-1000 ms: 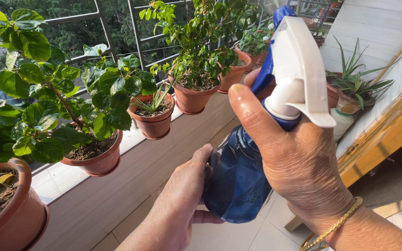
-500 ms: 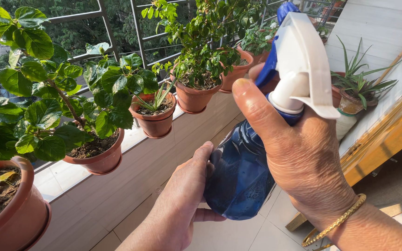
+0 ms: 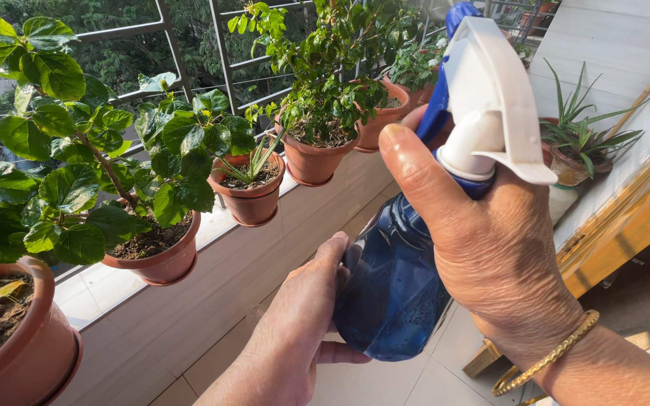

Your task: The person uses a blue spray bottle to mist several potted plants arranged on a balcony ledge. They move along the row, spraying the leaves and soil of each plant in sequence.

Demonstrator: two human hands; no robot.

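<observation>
My left hand (image 3: 295, 323) cups the blue spray bottle (image 3: 389, 289) low, fingers closed on its base. My right hand (image 3: 490, 248) grips its neck beneath the white trigger head (image 3: 490, 90). Past the fingertips, terracotta pots (image 3: 253, 203) line the ledge (image 3: 92, 289).

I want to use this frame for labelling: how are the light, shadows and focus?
Head view: warm, low sunlight from the right rakes over the right hand and the white sprayer head, which is bright but not blown out; the blue bottle and left hand sit in softer shade; potted plants on the ledge are sharp; trees beyond the railing are dimmer.
</observation>
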